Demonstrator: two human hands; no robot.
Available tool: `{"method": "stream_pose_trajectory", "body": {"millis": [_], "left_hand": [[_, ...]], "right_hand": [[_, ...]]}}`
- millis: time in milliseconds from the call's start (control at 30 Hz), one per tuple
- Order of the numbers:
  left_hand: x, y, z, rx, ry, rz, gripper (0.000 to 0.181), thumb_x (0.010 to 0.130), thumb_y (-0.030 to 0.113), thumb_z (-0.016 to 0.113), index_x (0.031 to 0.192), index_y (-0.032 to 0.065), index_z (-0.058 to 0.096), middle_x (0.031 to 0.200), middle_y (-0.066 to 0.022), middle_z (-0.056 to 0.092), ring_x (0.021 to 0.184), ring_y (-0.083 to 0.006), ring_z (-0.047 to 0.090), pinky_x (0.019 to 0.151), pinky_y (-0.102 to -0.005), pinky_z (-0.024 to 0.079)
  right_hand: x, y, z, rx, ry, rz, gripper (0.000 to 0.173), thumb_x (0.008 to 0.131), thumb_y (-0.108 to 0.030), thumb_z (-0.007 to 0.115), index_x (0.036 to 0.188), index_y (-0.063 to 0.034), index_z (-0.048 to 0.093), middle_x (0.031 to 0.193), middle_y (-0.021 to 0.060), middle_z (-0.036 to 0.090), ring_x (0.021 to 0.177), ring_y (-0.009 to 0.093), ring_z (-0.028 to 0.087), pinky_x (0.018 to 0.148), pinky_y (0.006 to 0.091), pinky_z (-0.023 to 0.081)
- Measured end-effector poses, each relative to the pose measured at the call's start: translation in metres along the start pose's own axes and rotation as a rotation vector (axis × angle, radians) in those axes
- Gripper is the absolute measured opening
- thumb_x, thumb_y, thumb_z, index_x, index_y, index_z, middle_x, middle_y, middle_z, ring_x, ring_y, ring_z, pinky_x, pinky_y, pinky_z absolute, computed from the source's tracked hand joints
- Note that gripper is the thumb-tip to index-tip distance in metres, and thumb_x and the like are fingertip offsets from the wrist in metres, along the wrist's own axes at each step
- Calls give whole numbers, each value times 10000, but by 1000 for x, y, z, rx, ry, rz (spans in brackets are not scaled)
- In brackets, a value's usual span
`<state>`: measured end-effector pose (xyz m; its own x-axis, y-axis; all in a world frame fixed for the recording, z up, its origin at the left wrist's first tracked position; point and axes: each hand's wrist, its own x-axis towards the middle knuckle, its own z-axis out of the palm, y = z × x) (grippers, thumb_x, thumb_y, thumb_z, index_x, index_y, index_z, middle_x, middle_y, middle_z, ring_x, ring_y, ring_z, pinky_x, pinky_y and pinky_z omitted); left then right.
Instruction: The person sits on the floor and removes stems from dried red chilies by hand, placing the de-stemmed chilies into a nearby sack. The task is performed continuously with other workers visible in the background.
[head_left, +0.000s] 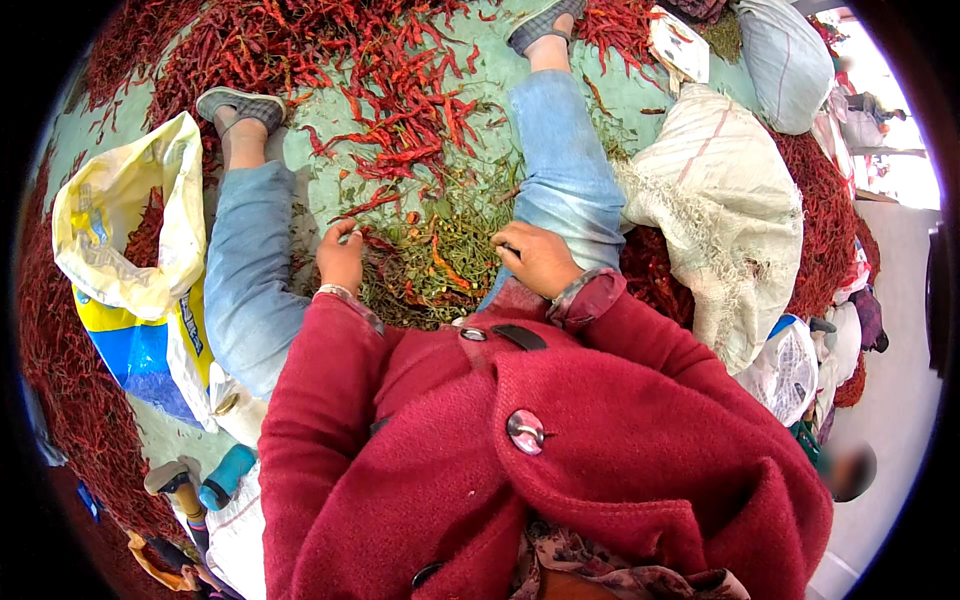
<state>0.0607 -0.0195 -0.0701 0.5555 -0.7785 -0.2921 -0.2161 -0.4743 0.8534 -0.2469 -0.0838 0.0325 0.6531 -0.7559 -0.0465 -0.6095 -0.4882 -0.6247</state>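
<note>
My left hand (340, 256) is above the near edge of a heap of dry green stems and chili scraps (442, 259), between my spread legs. Its thumb and fingers are bent. A dried red chili (373, 202) is just beyond the fingertips; whether they touch it is unclear. My right hand (541, 259) is at the heap's right side, by my jeans, with fingers curled. Something dark shows between thumb and forefinger, too small to make out. Loose red chilies (409, 139) spread over the pale green floor ahead of both hands.
To the left stands an open yellow, white and blue sack (142, 360) with chilies inside. A frayed white woven sack (739, 187) lies at my right. Beyond my feet is a large chili pile (247, 52). A blue-green bottle (229, 472) lies behind left; people sit farther off.
</note>
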Motion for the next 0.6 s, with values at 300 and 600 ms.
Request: {"method": "stream_pose_trajectory", "body": {"millis": [300, 600], "left_hand": [[17, 27, 5, 570, -2, 283, 312, 761, 100, 630, 1069, 86, 584, 1148, -127, 530, 996, -306, 547, 837, -394, 446], [38, 14, 13, 709, 19, 351, 284, 761, 123, 636, 1040, 97, 587, 1083, -112, 550, 963, -318, 553, 795, -422, 453]], "right_hand": [[6, 6, 0, 20, -58, 7, 152, 808, -149, 538, 922, -73, 603, 926, 94, 595, 856, 293, 584, 738, 384, 475], [13, 9, -1, 49, -116, 24, 163, 800, -132, 550, 941, -61, 591, 937, 102, 588, 867, 297, 578, 738, 376, 475]]}}
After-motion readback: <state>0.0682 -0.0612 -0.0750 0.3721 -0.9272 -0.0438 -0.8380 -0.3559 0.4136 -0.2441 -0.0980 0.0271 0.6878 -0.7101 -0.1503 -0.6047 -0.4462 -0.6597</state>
